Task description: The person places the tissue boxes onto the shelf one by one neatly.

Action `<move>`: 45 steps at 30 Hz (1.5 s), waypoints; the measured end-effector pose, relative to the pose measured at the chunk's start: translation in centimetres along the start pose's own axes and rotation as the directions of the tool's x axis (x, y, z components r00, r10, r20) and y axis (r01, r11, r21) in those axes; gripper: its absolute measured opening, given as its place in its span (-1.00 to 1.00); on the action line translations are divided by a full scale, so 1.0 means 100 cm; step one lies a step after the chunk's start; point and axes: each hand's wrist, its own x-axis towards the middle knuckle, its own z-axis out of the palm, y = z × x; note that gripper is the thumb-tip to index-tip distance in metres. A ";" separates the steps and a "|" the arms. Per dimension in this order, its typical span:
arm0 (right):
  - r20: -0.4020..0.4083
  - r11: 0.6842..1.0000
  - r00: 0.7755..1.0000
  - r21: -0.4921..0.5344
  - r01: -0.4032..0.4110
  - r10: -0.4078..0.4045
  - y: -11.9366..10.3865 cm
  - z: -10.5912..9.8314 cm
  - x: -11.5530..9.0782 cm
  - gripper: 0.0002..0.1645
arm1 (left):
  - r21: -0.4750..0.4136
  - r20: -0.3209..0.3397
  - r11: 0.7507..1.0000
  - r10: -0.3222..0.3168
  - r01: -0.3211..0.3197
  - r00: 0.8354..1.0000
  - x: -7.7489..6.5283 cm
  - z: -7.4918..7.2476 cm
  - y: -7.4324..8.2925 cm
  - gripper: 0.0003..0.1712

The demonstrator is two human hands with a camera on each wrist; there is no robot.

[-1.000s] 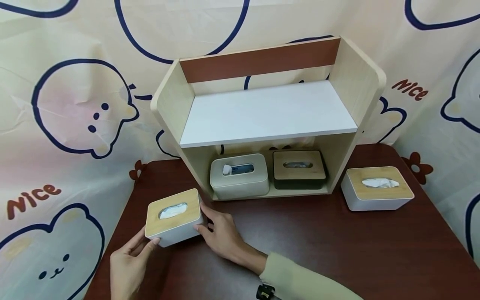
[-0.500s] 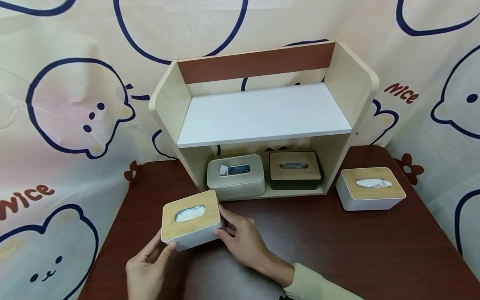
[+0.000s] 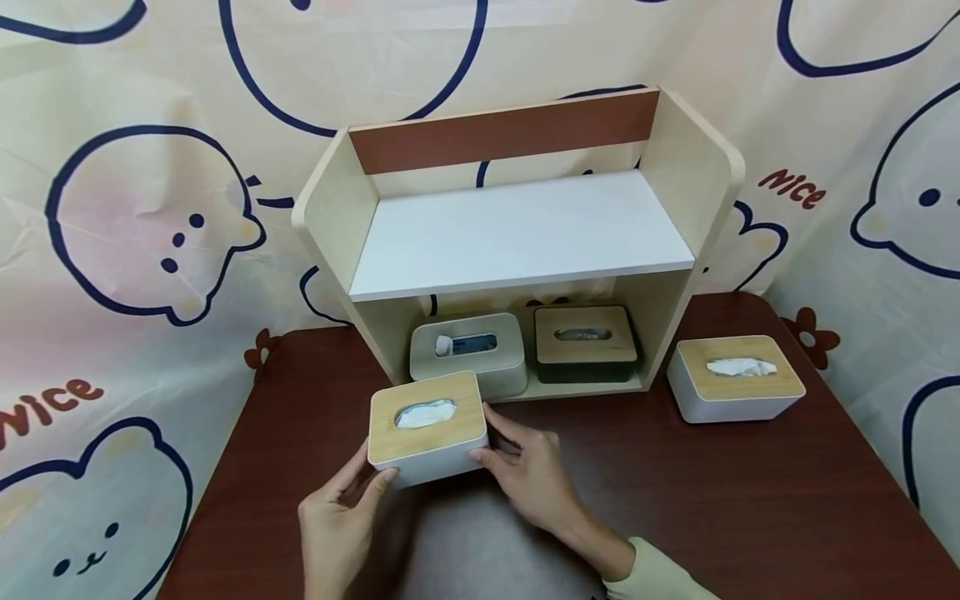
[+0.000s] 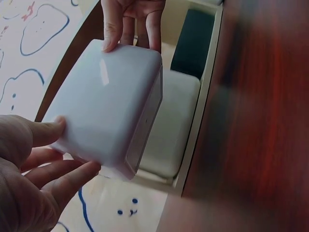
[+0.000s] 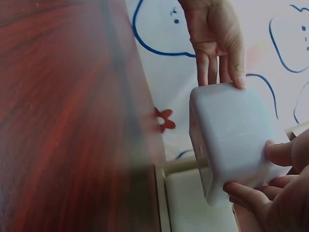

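Wood-topped tissue box [image 3: 426, 440] shifted toward three o'clock, gripped at opposite ends by left hand [image 3: 337, 517] and right hand [image 3: 534, 471], held at seven o'clock from the shelf unit [image 3: 517, 237].

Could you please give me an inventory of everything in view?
Table: 1, dark reddish-brown, across the lower head view.
Shelf unit: 1, pale wood with white board and brown strip, on the table.
Backdrop: pale with navy and brown cartoon print, behind and beside the table.
Held box: 1, white with wood-look lid, before the shelf unit.
Right-hand box: 1, white with wood-look lid, on the table, right of the shelf unit.
Pale box: 1, grey-green, lower compartment, left.
Dark box: 1, dark green with brown lid, lower compartment, right.
Sleeve: 1, pale green, on the right arm.
Left hand: 1, bare, gripping the held box's left side.
Right hand: 1, bare, gripping its right side.
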 end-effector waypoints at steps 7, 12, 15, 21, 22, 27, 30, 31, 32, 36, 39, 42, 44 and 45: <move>-0.082 0.998 0.995 -0.022 -0.059 0.057 -0.006 -0.015 -0.003 -0.22 | -0.036 0.032 0.998 0.055 -0.054 0.998 0.006 0.012 0.009 -0.38; -0.124 0.993 0.991 -0.091 -0.069 0.058 -0.011 -0.027 -0.001 -0.23 | -0.057 0.055 0.995 0.083 -0.080 0.995 0.013 0.024 0.012 -0.38; -0.141 0.988 0.988 -0.134 -0.079 0.059 -0.013 -0.036 0.000 -0.24 | -0.061 0.078 0.994 0.098 -0.094 0.992 0.018 0.031 0.013 -0.39; -0.122 0.980 0.992 -0.187 -0.067 0.045 -0.022 -0.051 0.004 -0.24 | -0.065 0.094 0.994 0.097 -0.091 0.991 0.026 0.036 0.022 -0.38; -0.119 0.980 0.992 -0.187 -0.062 0.040 -0.023 -0.053 0.005 -0.24 | -0.065 0.097 0.994 0.098 -0.092 0.990 0.026 0.036 0.024 -0.38; -0.105 0.981 0.994 -0.188 -0.035 0.015 -0.028 -0.058 0.008 -0.24 | -0.060 0.108 0.994 0.101 -0.095 0.989 0.029 0.035 0.030 -0.38; -0.095 0.982 0.995 -0.187 -0.032 0.014 -0.031 -0.059 0.008 -0.23 | -0.058 0.107 0.993 0.105 -0.099 0.989 0.030 0.034 0.035 -0.37; -0.094 0.982 0.996 -0.187 -0.032 0.014 -0.033 -0.059 0.007 -0.23 | -0.059 0.108 0.993 0.110 -0.104 0.988 0.031 0.033 0.037 -0.37; -0.091 0.983 0.996 -0.182 -0.029 0.013 -0.035 -0.060 0.007 -0.23 | -0.057 0.108 0.992 0.116 -0.111 0.987 0.031 0.032 0.039 -0.37; -0.083 0.985 0.996 -0.172 -0.001 -0.013 -0.046 -0.061 0.006 -0.21 | -0.062 0.114 0.987 0.153 -0.147 0.982 0.035 0.027 0.052 -0.36; -0.073 0.986 0.996 -0.165 0.032 -0.045 -0.054 -0.062 0.007 -0.20 | -0.067 0.114 0.983 0.178 -0.171 0.977 0.037 0.022 0.062 -0.34; -0.061 0.983 0.995 -0.170 0.068 -0.080 -0.063 -0.063 0.008 -0.20 | -0.077 0.112 0.979 0.194 -0.187 0.975 0.039 0.017 0.072 -0.32; -0.053 0.979 0.993 -0.179 0.096 -0.107 -0.068 -0.064 0.009 -0.21 | -0.074 0.110 0.979 0.198 -0.191 0.974 0.040 0.014 0.078 -0.31; -0.049 0.976 0.991 -0.187 0.110 -0.121 -0.071 -0.064 0.010 -0.21 | -0.074 0.108 0.978 0.200 -0.193 0.974 0.041 0.012 0.082 -0.31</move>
